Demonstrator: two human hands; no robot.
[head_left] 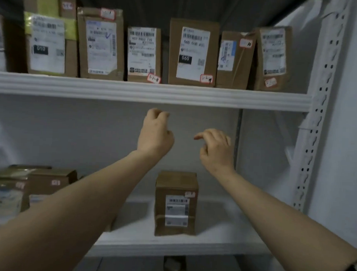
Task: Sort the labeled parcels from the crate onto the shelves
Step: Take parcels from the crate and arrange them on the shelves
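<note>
Both bare forearms reach up and forward in front of a white metal shelving unit. The left hand (155,135) is level with the gap just below the upper white shelf (146,92); its fingers (153,113) are loosely curled and hold nothing. The right hand (216,151) sits slightly lower and to the right, apart from the left hand; its fingers (211,134) are bent and slightly spread, with one pointing left, and they also hold nothing. Neither hand touches a parcel or a shelf. The upper shelf carries a row of upright brown cardboard parcels with white printed labels, among them the parcel marked 010 (48,45) at the left and the parcel marked 060 (192,54) near the middle. On the lower white shelf (220,229), one small upright brown cardboard parcel (175,205) stands alone below and between the two hands. A stack of brown cardboard boxes (48,181) occupies the left end of that shelf, partly hidden by the left forearm. A white perforated upright post (317,121) bounds the unit at the right.
</note>
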